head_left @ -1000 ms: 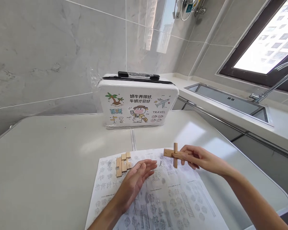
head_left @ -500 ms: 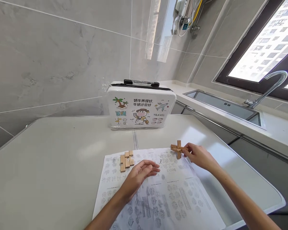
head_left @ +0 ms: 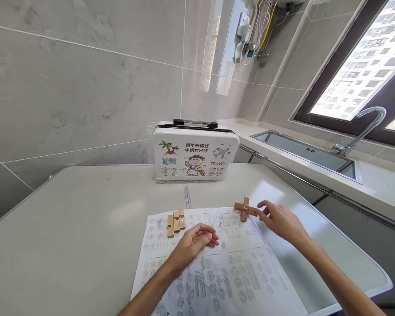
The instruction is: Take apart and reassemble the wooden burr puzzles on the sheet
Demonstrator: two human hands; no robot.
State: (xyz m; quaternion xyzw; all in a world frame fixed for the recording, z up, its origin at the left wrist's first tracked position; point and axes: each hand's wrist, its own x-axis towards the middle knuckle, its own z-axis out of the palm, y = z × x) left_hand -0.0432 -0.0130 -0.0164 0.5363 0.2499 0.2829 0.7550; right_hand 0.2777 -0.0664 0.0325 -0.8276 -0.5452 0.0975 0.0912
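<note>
A wooden cross-shaped puzzle piece (head_left: 244, 208) lies at the far right corner of a printed instruction sheet (head_left: 224, 263) on the white table (head_left: 69, 228). My right hand (head_left: 279, 219) rests just right of the cross, fingertips at its end, fingers loosely apart. My left hand (head_left: 192, 243) lies on the sheet with its fingers curled, holding nothing visible. Several loose wooden blocks (head_left: 175, 221) sit side by side near the sheet's far left corner, just beyond my left hand.
A white case with cartoon travel prints (head_left: 195, 151) stands against the tiled wall at the table's far edge. To the right are a counter with a steel sink (head_left: 303, 149), a tap (head_left: 362, 129) and a window (head_left: 362, 66). The table's right edge drops off near my right arm.
My right hand has lowered the wooden cross onto the sheet and loosened its grip. My left hand has curled its fingers. The view has tilted upward.
</note>
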